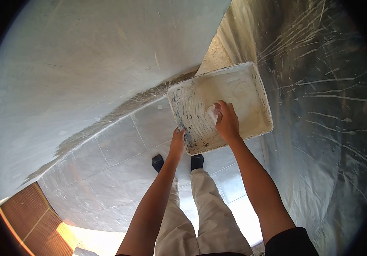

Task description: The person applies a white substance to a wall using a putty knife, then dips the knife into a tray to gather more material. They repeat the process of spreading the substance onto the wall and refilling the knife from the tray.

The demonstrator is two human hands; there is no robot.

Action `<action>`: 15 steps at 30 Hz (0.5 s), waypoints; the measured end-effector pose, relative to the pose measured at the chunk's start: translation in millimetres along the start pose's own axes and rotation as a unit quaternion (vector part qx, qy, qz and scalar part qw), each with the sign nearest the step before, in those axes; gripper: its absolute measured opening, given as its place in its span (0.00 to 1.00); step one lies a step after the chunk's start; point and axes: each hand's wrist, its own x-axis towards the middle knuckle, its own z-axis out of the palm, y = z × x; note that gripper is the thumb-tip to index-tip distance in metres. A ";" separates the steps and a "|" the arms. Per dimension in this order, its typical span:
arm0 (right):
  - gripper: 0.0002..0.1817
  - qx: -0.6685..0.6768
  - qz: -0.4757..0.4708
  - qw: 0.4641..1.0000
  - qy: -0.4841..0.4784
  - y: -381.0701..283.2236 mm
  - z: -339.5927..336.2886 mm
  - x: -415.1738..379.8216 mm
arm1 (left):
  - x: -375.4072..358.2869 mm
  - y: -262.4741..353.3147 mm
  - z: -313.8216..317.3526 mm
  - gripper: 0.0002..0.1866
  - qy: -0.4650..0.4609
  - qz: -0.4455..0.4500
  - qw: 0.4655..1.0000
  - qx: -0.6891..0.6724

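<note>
Grey tiled floor [106, 158], pale plastered wall [85, 55] above. White plaster-smeared square board [243, 89] gripped at near edge by left hand [177, 143]; right hand [227, 121] curled shut round small whitish scraper [212, 113] mid-board. Best kept board level, strokes firm.

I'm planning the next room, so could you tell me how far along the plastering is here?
The wall already looks coated and smooth. In hand: the left hand grips the tray by its edge while the right hand scrapes white plaster inside it. Plaster remains in the tray.
</note>
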 end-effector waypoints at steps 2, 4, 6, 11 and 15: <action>0.25 0.020 -0.014 1.000 -0.007 -4.3 2.4 -3.9 | 2.0 0.9 0.0 0.30 -0.003 -0.004 1.000 -0.009; 0.25 0.009 -0.029 0.999 -0.026 -11.1 2.9 -7.4 | -1.3 7.9 0.3 0.31 -0.004 -0.010 1.000 -0.018; 0.25 0.020 -0.034 0.999 -0.013 -18.3 -3.1 0.9 | -4.5 14.4 0.3 0.31 -0.007 -0.017 1.000 -0.013; 0.25 0.011 -0.082 0.996 0.045 -18.0 -9.8 53.1 | 7.0 18.2 -3.6 0.31 -0.013 0.006 1.000 -0.006; 0.23 -0.012 -0.124 0.992 0.029 -20.7 0.9 77.8 | 7.5 25.8 1.1 0.31 -0.009 0.000 1.000 -0.009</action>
